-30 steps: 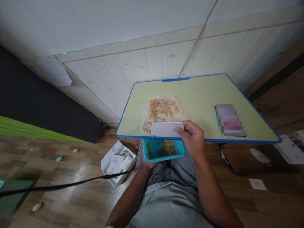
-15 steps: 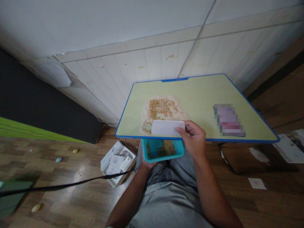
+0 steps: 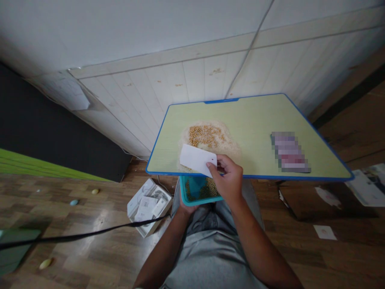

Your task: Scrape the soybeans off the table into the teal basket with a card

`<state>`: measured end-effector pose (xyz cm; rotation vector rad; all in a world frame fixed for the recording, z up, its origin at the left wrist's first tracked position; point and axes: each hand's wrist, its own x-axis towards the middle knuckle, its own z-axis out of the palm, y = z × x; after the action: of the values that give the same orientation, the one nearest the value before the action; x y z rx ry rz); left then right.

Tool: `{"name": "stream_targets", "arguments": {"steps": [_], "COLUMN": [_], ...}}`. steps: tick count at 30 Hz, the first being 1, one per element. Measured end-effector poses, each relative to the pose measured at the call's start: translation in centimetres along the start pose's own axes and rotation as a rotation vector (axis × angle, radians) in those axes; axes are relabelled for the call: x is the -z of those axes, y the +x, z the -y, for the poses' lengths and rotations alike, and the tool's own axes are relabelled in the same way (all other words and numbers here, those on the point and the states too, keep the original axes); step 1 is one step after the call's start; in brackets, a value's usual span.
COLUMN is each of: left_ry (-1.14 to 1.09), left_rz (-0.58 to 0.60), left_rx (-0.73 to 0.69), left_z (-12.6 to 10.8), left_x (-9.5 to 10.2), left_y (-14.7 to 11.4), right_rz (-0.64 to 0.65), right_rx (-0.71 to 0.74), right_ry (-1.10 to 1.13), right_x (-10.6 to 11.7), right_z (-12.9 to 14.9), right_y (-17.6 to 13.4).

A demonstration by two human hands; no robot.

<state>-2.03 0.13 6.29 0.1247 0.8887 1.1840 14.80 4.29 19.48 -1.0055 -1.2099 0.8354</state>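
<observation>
A white scraper card (image 3: 197, 159) is pinched at its right end in my right hand (image 3: 229, 176). It slants over the near side of a pile of soybeans (image 3: 204, 135) mixed with pale grains (image 3: 229, 140) on the table. Below the table's front edge, my left hand (image 3: 188, 208) holds a teal plastic tub (image 3: 192, 202) from underneath at its left; most of those fingers are hidden. Round beans (image 3: 210, 188) lie in the tub, partly covered by my right hand.
The light green table (image 3: 255, 120) has a blue rim and stands against the wall. A pixelated flat object (image 3: 290, 154) lies on its right side. An open white box (image 3: 150, 206) sits on the floor at the left, with a black strap (image 3: 90, 236) across it.
My right hand has moved left with the card, which now tilts, its left end farther from me. Fewer beans lie on the pile's near side. The tub stays in place.
</observation>
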Motion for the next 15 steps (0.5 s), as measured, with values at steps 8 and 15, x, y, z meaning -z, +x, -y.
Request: {"name": "stream_targets", "arguments": {"steps": [8, 15], "left_ry": [0.006, 0.078], "left_rz": [-0.032, 0.082], "left_rx": [0.031, 0.001], "left_z": [0.0, 0.6], "left_x": [-0.5, 1.1], "left_y": [0.0, 0.5], "right_rz": [-0.051, -0.156], "right_rx": [-0.045, -0.087], "right_ry": [-0.063, -0.064], "right_x": [0.3, 2.2], "right_z": [-0.6, -1.1], "right_y": [-0.2, 0.3]}}
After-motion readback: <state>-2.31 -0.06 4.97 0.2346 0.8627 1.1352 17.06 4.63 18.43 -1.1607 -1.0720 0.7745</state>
